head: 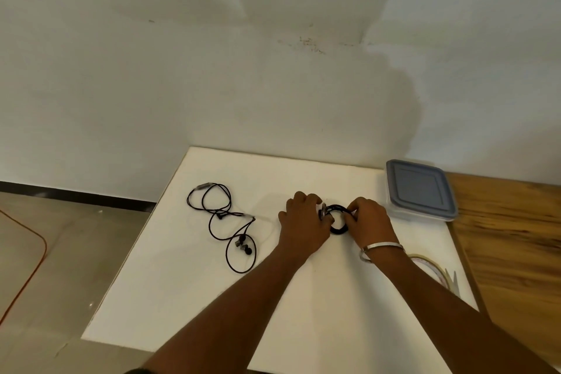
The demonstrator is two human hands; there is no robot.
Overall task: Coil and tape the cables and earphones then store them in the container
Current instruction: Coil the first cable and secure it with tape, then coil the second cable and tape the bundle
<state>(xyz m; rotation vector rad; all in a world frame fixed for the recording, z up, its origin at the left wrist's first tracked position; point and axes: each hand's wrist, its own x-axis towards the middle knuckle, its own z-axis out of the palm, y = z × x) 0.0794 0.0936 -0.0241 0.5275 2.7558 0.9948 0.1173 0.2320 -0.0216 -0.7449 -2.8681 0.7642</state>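
cable coil: black cable [337, 219] already wound into a small flat ring, lying on the white board [194, 282] right between my two hands, no real long axis since it's a loop

left hand: my left hand [303, 222] is curled over the left edge of the ring, pinching the bunch where the plug ends seem to sit (silvery bits poke out by my fingertips, too small to say more)

right hand: my right hand [368, 218] grips the right edge of the ring, fingers bent round the strands, bracelet [381, 247] on that wrist

hands together or apart: close together, both clamped on the same coil, only the hole of the ring between them

tape: roll of tape [431, 267] sits behind my right wrist, just beside that forearm and partly hidden by it, so I'd say the right hand is the one to go for it while the left keeps the loop pinched

container: lidded plastic box [420, 188], lid still on, just past my right hand on the far right side, near but not touching the coil

earphones: earphones [226, 223] loose and uncoiled, well off to the left of my left hand

where I'm at, I reckon: first coil done, not taped yet, earphones untouched

watch out: let go with both and the ring probably springs open
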